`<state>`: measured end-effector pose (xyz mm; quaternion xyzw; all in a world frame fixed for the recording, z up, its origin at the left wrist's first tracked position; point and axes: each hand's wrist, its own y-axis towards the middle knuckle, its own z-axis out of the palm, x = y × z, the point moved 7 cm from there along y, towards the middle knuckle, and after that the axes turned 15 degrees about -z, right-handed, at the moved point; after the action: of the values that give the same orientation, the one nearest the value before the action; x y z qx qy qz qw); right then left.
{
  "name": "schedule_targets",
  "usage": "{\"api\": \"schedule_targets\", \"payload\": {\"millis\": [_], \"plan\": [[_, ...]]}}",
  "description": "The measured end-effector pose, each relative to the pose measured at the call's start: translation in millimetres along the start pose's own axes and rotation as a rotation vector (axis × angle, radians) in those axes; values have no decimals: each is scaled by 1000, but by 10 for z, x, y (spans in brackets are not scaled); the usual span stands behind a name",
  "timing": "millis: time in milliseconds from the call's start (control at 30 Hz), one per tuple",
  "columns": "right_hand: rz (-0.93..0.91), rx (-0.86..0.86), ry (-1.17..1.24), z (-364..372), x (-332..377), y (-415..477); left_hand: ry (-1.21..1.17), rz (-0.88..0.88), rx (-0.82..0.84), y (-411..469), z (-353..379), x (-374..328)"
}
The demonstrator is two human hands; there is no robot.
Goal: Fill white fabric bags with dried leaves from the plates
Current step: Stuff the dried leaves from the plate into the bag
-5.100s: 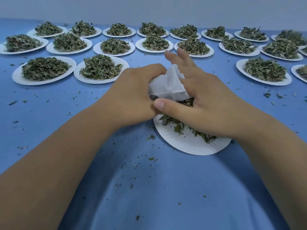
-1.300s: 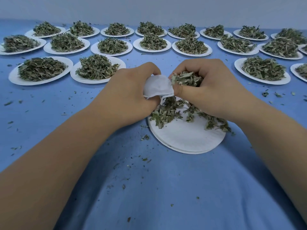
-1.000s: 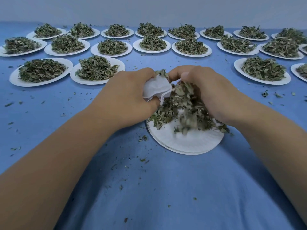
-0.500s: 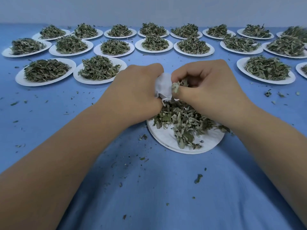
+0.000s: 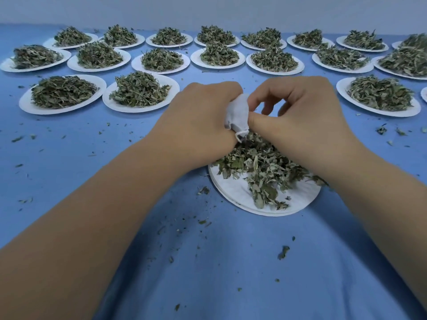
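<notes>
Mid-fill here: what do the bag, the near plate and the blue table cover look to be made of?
The bag: thin white cloth, matte; it crumples softly in the left hand and shows a hemmed edge. The near plate: probably paper or pulp, matte white, thin rim; layered edge suggests a stack. The table cover: blue fabric, matte, lying in soft folds.

Bag [image 5: 238, 115] btwn hands above near plate [image 5: 233, 192]; other plates [image 5: 141, 109] behind.

no text, label or number can be read anywhere — the white plates [image 5: 265, 199], the white fabric bag [image 5: 238, 114] and the blue cloth [image 5: 231, 262] are plain.
</notes>
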<state>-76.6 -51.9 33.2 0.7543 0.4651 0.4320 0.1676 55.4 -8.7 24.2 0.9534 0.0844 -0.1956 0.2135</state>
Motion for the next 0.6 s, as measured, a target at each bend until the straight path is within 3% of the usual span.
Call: {"api": "schedule_targets", "payload": {"millis": [133,267,400,467,600], "plan": [[-28,9,-22,16,27,41,39,42,-25,-13,-40,-23],[21,111,96,-83,-41,13,58,-33,-19,27,-90,148],[-38,628,-93,-41,-73,-174,56,-61,-37,46,-109,218],[-74,770,-146,3,-72,-245,53,-61,-34,41,-94,202],[-80,699,-157,3,-94,-197,55,-76,28,31,-32,227]]}}
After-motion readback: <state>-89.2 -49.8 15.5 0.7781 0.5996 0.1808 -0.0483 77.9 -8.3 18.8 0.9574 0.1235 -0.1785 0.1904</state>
